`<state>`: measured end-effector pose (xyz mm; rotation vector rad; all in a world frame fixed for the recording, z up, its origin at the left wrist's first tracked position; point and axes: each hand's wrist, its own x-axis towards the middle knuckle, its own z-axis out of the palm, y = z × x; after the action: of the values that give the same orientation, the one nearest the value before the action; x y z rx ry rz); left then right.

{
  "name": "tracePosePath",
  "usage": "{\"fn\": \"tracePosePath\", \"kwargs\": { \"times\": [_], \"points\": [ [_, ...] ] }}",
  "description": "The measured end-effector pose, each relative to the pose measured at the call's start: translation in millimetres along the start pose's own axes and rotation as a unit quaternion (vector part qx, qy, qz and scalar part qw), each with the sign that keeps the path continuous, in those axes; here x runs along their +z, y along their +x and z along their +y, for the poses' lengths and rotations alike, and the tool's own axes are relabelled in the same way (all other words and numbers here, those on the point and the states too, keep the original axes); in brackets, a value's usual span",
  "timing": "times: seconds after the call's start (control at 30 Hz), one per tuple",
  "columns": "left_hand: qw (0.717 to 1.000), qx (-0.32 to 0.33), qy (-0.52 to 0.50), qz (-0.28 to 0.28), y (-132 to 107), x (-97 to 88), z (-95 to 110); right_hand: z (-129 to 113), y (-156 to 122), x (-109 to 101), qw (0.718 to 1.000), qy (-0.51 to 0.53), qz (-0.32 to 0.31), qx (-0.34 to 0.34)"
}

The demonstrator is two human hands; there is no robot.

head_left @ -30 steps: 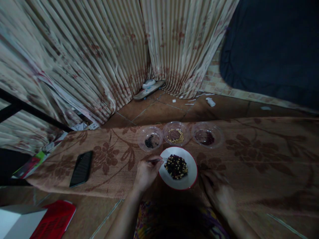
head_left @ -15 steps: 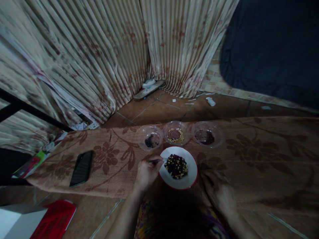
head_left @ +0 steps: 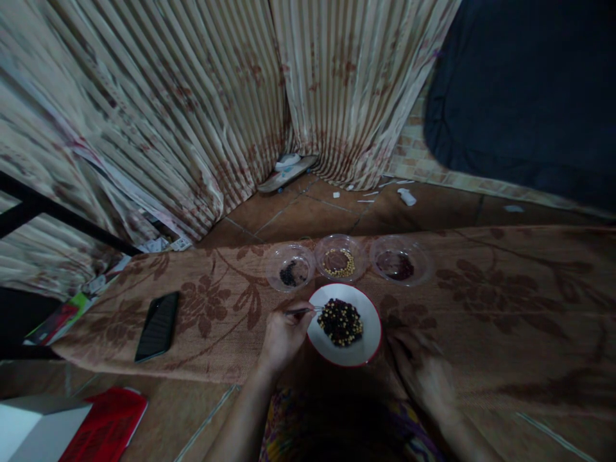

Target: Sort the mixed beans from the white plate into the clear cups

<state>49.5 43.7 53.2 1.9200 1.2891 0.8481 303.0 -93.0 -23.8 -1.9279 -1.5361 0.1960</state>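
My left hand grips thin metal tweezers whose tips reach over the left rim of a white plate holding a heap of mixed dark and yellow beans. My right hand rests in shadow on the patterned mat just right of the plate; its fingers are too dark to read. Beyond the plate stand three clear bowls: the left bowl with dark beans, the middle bowl with yellow beans, the right bowl with reddish beans.
A black phone lies on the mat to the left. A red object and a white box sit on the floor at lower left. Striped curtains hang behind, with a slipper and small litter on the tiles.
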Motion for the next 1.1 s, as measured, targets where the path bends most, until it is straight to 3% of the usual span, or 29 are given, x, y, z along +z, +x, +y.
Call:
{"fn": "tracePosePath", "kwargs": {
  "times": [0.37,0.53,0.67,0.77,0.87,1.1],
  "points": [
    [0.997,-0.020,-0.073,0.000,6.8,-4.0,15.0,-0.5,-0.6,0.9,1.000,-0.019,0.001,0.003],
    [0.994,0.001,-0.107,0.010,46.2,1.9,31.1,1.1,-0.4,2.7,0.999,-0.026,0.009,-0.016],
    [0.996,0.025,-0.071,0.040,85.7,17.2,33.7,1.8,-0.8,3.7,0.999,-0.027,0.010,-0.018],
    [0.999,0.024,-0.033,0.032,97.9,23.4,32.3,2.7,-1.0,4.5,1.000,-0.019,0.011,-0.021],
    [0.999,0.031,-0.031,0.027,89.2,19.9,31.1,2.5,-0.6,4.1,0.999,-0.023,0.016,-0.023],
    [0.998,0.005,-0.063,-0.010,37.6,-5.2,25.0,-2.3,2.0,-0.3,0.999,-0.030,0.025,-0.024]
  ]
}}
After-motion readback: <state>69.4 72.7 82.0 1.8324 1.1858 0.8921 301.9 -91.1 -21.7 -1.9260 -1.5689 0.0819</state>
